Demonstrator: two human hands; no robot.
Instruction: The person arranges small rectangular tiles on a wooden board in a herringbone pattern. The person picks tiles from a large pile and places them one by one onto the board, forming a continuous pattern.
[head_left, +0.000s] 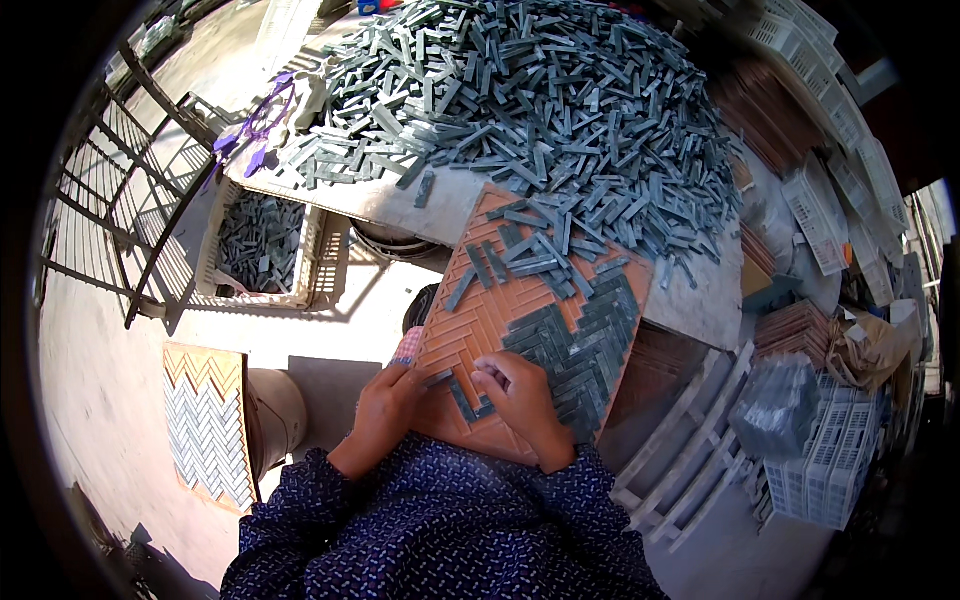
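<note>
An orange herringbone mould tray (455, 335) lies tilted in front of me, its far end on the table. Dark grey-green stone strips (575, 355) fill much of its right side in a zigzag pattern. Loose strips (545, 255) are heaped on its far part. My right hand (525, 400) is over the near part of the tray, fingers curled into a pinch; whatever is in them is hidden. Beside it, a few strips (462, 400) sit in the grooves. My left hand (385, 410) is closed at the tray's left edge, its fingertips partly hidden.
A large pile of stone strips (520, 110) covers the table beyond the tray. Left of it stands a crate (208, 250) of stone pieces. A light herringbone panel (208, 430) leans by a bucket (278, 415). White plastic crates (825, 455) and stacked trays (795, 335) stand right.
</note>
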